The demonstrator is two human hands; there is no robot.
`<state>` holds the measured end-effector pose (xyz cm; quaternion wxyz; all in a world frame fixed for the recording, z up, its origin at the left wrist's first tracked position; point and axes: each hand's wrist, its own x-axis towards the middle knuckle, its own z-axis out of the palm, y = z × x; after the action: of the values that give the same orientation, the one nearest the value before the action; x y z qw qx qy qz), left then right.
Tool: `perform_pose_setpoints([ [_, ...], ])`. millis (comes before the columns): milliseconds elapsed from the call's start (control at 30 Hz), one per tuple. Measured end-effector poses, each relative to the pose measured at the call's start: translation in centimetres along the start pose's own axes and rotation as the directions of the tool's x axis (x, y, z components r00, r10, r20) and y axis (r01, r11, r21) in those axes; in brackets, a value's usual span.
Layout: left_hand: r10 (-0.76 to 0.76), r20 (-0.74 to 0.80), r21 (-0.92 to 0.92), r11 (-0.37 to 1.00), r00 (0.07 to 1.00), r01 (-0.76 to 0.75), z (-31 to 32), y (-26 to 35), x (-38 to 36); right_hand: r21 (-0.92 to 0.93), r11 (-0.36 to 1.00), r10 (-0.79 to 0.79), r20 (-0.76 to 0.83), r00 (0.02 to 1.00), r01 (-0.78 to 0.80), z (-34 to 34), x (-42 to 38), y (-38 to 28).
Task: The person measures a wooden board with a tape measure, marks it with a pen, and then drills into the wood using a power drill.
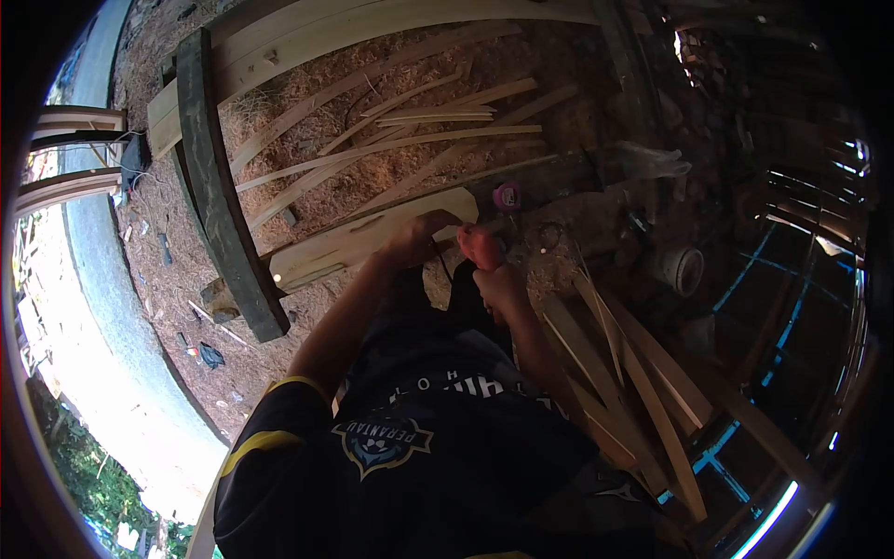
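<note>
A pale wooden board (326, 250) with a rounded, cut end lies in front of the body, running from lower left to the middle. Near that end, my left hand (412, 242) is closed over the board's near edge; its fingertips are partly hidden. My right hand (503, 287) is wrapped round a red power tool (479, 247), whose front is by the board's end. The tool's working tip is too dark to make out. Just beyond the tool sits a round pink object (506, 196).
A dark beam (223, 177) crosses under long planks (307, 47) at the left. Thin wood strips (400, 140) lie over shavings on the ground. More boards (643, 373) lean at the right, near a whitish round container (687, 270). Small tools lie on the ground at left.
</note>
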<state>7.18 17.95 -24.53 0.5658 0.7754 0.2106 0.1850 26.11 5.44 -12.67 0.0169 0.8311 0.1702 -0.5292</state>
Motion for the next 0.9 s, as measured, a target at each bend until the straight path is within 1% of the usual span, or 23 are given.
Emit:
perform_pose_setpoints([
  [33,0.001,-0.002,-0.001,1.000,1.000,-0.001,0.1,0.3,-0.4,-0.001,1.000,0.000,-0.001,1.000,0.000,0.1,0.0,0.0],
  [100,-0.119,-0.014,-0.047,0.992,0.993,0.118,0.4,1.2,-1.4,-0.035,0.999,-0.013,0.006,1.000,0.014,0.2,0.1,0.0],
  [133,-0.119,-0.018,-0.048,0.992,0.993,0.118,1.2,0.8,-1.7,-0.038,0.999,-0.015,0.005,1.000,0.015,0.2,0.1,0.0],
  [200,0.011,-0.116,-0.151,0.988,0.993,-0.028,3.7,-0.2,-2.3,-0.006,0.999,-0.033,-0.020,0.999,0.033,0.2,0.0,0.2],
  [233,0.009,-0.119,-0.152,0.988,0.993,-0.028,3.8,0.4,-2.6,-0.010,0.999,-0.035,-0.019,0.999,0.035,0.2,-0.2,0.0],
  [300,0.012,-0.167,0.053,0.999,0.986,-0.004,4.0,1.7,-3.2,0.055,0.998,0.014,-0.025,1.000,-0.012,-0.1,-0.7,-0.3],
  [333,0.012,-0.171,0.050,0.999,0.985,-0.003,4.3,2.3,-3.6,0.050,0.999,0.013,-0.026,1.000,-0.012,-0.1,-0.5,-0.1],
  [400,-0.148,-0.165,-0.043,0.989,0.975,0.143,4.8,3.5,-4.3,0.051,0.997,-0.063,-0.044,0.997,0.065,0.0,0.0,0.3],
  [533,-0.156,-0.134,-0.050,0.987,0.979,0.150,5.4,2.7,-5.3,0.065,0.992,-0.104,-0.065,0.992,0.109,-0.1,-0.1,0.3],
  [600,-0.134,-0.148,-0.037,0.991,0.980,0.130,5.6,3.0,-5.2,0.049,0.997,-0.061,-0.011,0.998,0.062,0.0,1.1,1.1],
  [700,-0.100,-0.179,-0.018,0.995,0.979,0.098,6.3,2.5,-5.4,0.073,0.996,-0.043,-0.009,0.999,0.043,-0.5,0.2,0.2],
  [833,-0.125,-0.184,-0.041,0.992,0.975,0.120,5.5,3.9,-4.9,0.077,0.994,-0.078,-0.044,0.996,0.081,-0.4,0.3,0.3],
  [900,-0.125,-0.186,-0.027,0.992,0.975,0.122,5.6,4.0,-5.0,0.046,0.998,-0.040,-0.019,0.999,0.040,-0.8,-0.3,-0.2],
])
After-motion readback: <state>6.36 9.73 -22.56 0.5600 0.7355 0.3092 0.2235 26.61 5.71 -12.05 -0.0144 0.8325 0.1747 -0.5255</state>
